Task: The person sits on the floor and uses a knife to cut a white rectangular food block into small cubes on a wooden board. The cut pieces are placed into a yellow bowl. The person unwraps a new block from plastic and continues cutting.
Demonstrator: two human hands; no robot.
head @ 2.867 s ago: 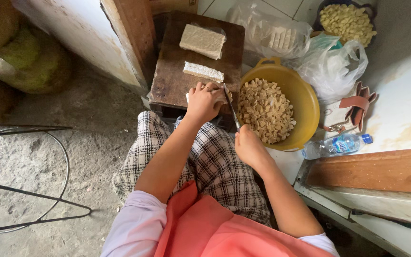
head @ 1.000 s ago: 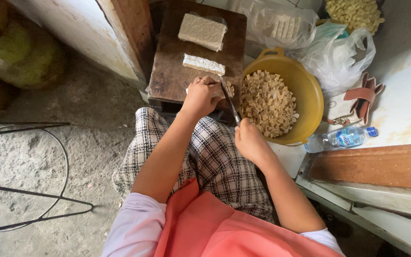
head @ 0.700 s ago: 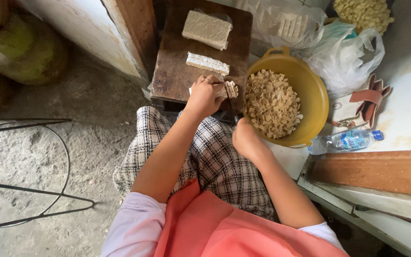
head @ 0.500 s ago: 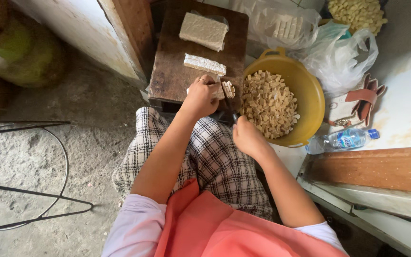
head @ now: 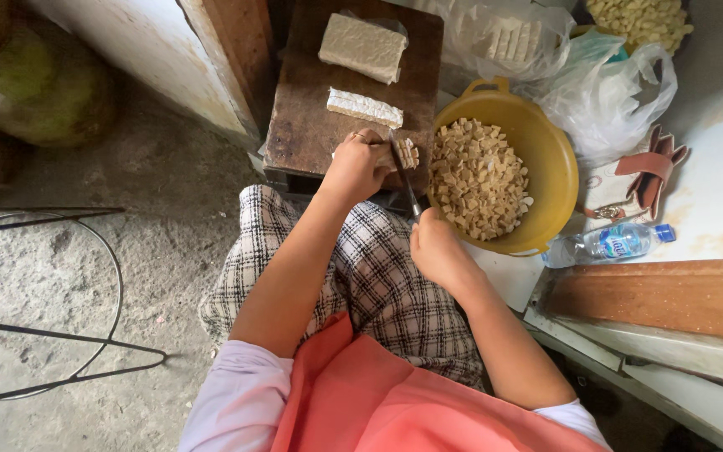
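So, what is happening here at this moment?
A seated person cuts a pale block of pressed beans on a dark wooden board. The left hand holds the piece being cut, and the right hand grips a knife whose blade is at that piece. A round yellow plastic bowl beside the board holds many small cubes. Two larger blocks wait on the board.
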